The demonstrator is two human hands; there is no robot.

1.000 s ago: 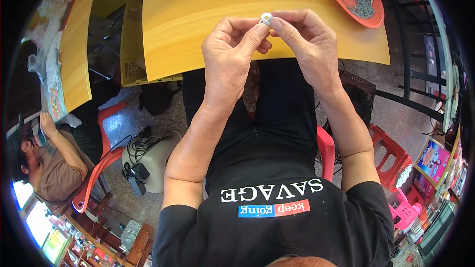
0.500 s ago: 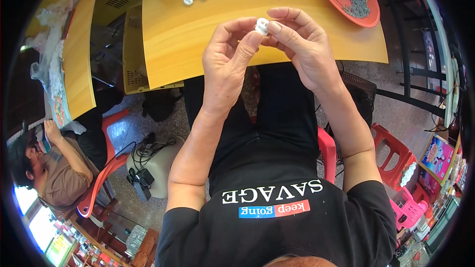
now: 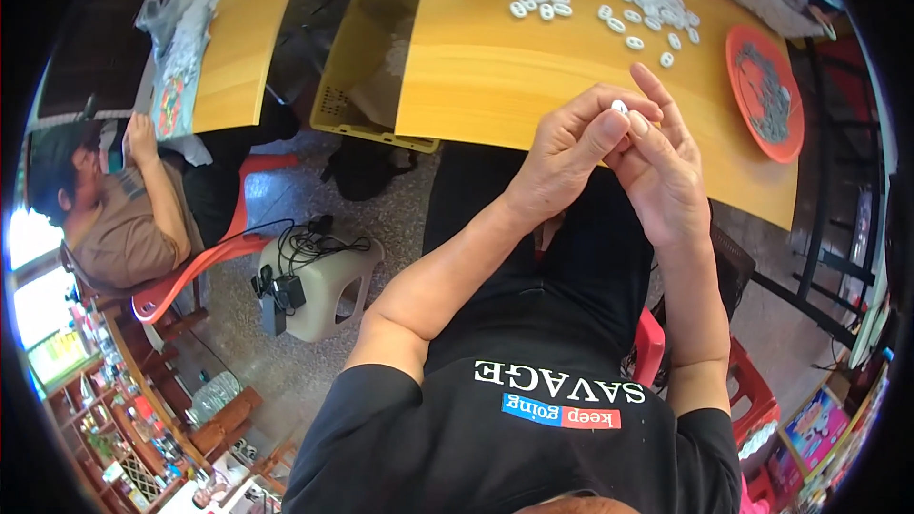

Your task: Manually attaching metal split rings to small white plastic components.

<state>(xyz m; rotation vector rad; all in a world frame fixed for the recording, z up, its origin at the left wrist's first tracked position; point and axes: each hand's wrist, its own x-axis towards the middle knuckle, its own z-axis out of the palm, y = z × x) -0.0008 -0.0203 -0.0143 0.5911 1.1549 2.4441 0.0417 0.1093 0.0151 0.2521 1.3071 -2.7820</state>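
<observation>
Over the near edge of the table (image 3: 495,90), the left hand (image 3: 566,148) and right hand (image 3: 668,179) are clamping their fingers on a white piece (image 3: 621,107), seemingly working it; the next move is probably calling for steadiness. Loose pieces (image 3: 655,0) are lying at twelve o'clock.

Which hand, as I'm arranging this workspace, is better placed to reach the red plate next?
Probably the right hand: it is nearer the red plate at the right of the yellow table; the left hand is farther. Both meet at a small white piece.
</observation>
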